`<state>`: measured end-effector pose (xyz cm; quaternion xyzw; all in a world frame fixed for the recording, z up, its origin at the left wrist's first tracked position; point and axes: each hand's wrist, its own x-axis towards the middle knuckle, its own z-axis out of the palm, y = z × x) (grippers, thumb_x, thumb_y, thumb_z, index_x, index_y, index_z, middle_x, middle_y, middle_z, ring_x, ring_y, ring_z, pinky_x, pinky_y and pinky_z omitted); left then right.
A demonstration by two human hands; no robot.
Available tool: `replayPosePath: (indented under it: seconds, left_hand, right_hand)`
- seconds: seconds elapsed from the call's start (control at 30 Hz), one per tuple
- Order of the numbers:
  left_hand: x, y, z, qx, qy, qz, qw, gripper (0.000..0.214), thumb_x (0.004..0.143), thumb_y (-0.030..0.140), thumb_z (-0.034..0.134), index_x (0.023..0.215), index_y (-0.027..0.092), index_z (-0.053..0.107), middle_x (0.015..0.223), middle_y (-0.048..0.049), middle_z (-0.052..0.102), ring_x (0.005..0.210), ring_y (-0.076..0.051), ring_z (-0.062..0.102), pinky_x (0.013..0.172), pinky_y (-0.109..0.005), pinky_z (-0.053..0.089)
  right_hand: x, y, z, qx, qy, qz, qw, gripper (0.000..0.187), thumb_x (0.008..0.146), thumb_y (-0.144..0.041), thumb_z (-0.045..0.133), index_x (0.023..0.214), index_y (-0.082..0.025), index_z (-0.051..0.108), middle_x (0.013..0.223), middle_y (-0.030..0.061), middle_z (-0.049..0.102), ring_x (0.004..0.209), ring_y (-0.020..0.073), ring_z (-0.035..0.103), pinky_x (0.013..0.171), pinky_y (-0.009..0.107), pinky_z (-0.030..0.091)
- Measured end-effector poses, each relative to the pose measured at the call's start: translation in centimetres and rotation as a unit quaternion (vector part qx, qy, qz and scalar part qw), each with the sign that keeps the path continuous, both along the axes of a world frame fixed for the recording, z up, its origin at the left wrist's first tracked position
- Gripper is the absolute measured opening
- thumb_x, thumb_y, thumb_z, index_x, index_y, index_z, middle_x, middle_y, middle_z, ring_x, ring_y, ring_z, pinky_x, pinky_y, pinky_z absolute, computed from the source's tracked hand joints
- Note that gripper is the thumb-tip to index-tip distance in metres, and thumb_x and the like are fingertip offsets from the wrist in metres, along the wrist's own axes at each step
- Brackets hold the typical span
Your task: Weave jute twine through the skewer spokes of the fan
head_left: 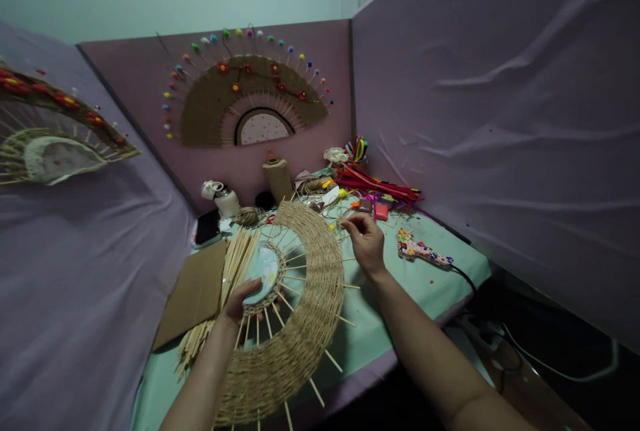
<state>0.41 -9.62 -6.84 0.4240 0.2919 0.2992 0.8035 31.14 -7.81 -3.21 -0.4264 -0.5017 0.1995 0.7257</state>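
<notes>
A half-ring fan [320,271], woven of tan twine over thin wooden sticks, is tilted in front of me. Bare stick tips poke out past its outer rim. My left hand [239,303] grips it at the light blue patterned centre piece [267,271], thumb on top and fingers partly hidden behind. Beside the upper outer edge, my right hand [369,244] is closed in a pinch on what looks like a thin strand of twine [343,225]. A bundle of wooden sticks [239,254] lies under the fan's left side.
Cardboard [195,294] and a phone [207,228] lie left. Behind stand a twine cone [278,179], a twine ball [247,217] and a white jar [227,203]. Red pipe cleaners [375,183] and a corded glue gun [424,251] are right. Decorated fans [203,107] hang on the partitions.
</notes>
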Motion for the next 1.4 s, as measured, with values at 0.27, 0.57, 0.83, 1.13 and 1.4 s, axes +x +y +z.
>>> replayPosePath:
  seconds: [0.27,0.57,0.83,1.13,1.4]
  left_hand:
    - [0.7,-0.8,0.7,-0.016,0.023,0.044,0.999,0.035,0.072,0.031,0.064,0.095,0.006,0.068,0.06,-0.0091,0.067,0.051,-0.018,0.062,0.035,-0.017,0.042]
    - [1.7,-1.4,1.5,-0.026,0.063,0.037,0.997,0.035,0.063,0.034,0.07,0.085,0.007,0.07,0.059,-0.0118,0.067,0.051,-0.02,0.063,0.033,-0.019,0.04]
    - [2.0,-1.5,1.3,-0.033,0.038,0.017,0.999,0.042,0.064,0.035,0.071,0.094,0.006,0.069,0.064,-0.0124,0.069,0.049,-0.019,0.062,0.035,-0.02,0.043]
    - [2.1,-0.9,-0.3,-0.03,-0.031,-0.074,0.996,0.042,0.076,0.032,0.063,0.111,0.009,0.06,0.073,-0.0139,0.07,0.069,-0.026,0.068,0.045,-0.024,0.052]
    - [3.1,-1.6,-0.1,-0.009,-0.068,-0.089,0.994,0.06,0.071,0.032,0.068,0.124,0.011,0.051,0.096,-0.0172,0.069,0.081,-0.028,0.068,0.066,-0.035,0.054]
  right_hand:
    - [0.4,0.1,0.2,0.019,-0.012,0.036,0.999,0.011,0.079,-0.03,0.06,0.08,-0.019,0.059,0.078,0.0017,0.058,0.075,0.0148,0.054,0.07,0.028,0.043]
    - [1.4,1.0,0.5,-0.13,0.223,0.28,0.924,0.025,0.062,-0.035,0.075,0.077,-0.02,0.061,0.064,-0.0043,0.053,0.051,0.007,0.044,0.052,0.022,0.036]
    - [1.1,1.3,-0.2,-0.183,0.286,0.332,0.88,0.039,0.053,-0.039,0.081,0.07,-0.018,0.053,0.059,-0.0059,0.053,0.048,0.0055,0.043,0.047,0.019,0.032]
    - [-0.3,0.9,0.0,-0.205,0.238,0.284,0.906,0.043,0.055,-0.047,0.076,0.081,-0.02,0.056,0.065,-0.0033,0.057,0.054,0.0104,0.048,0.05,0.023,0.037]
    - [-0.5,0.7,0.2,-0.19,0.173,0.272,0.927,0.037,0.059,-0.048,0.073,0.08,-0.019,0.062,0.069,-0.0016,0.058,0.06,0.0116,0.049,0.056,0.024,0.038]
